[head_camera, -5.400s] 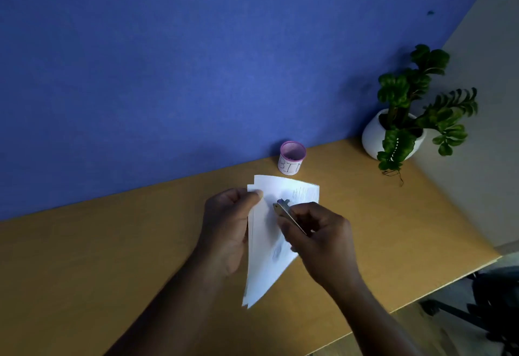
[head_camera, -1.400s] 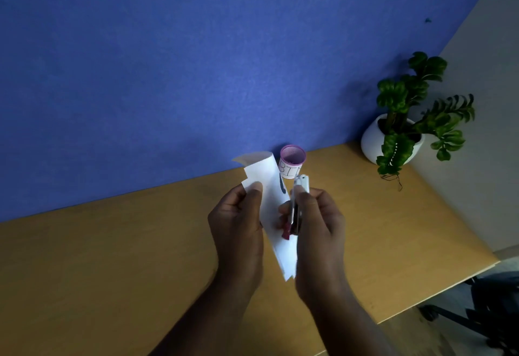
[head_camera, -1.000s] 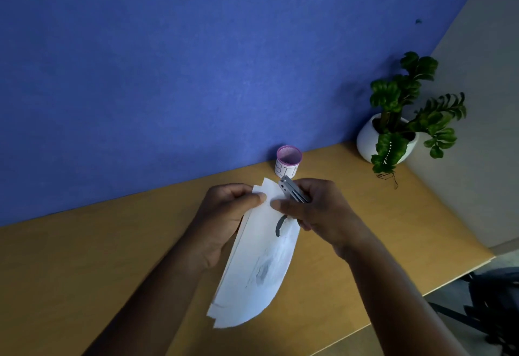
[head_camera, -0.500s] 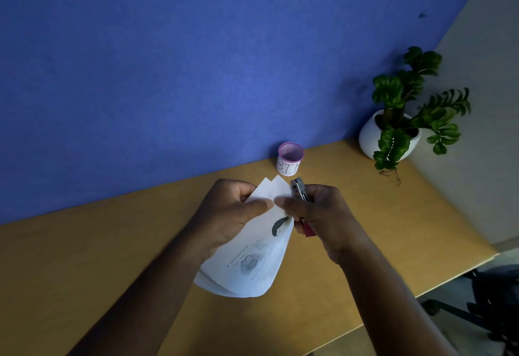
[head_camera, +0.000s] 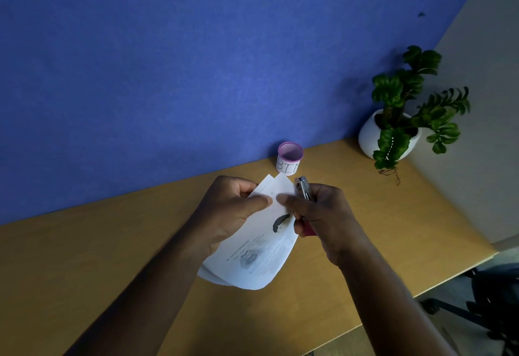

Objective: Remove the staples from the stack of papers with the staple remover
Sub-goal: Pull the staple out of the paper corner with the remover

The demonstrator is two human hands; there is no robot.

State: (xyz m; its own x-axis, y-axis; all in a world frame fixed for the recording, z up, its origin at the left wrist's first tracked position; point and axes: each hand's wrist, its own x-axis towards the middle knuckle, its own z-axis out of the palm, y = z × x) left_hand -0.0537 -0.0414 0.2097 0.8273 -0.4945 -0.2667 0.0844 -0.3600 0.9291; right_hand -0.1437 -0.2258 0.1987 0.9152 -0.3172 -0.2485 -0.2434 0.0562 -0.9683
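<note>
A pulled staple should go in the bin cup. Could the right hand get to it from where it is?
Probably yes. The bin cup stands open-topped on the desk just beyond the right hand, with bare desk between. That hand already holds the staple remover and pinches the papers, so it must release them first.

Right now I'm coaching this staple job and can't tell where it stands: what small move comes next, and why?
Probably bring the staple remover back down to the top corner of the papers. The right hand holds its metal tip beside the sheets, off the paper, while the left hand pinches that corner. No staple is visible.
</note>
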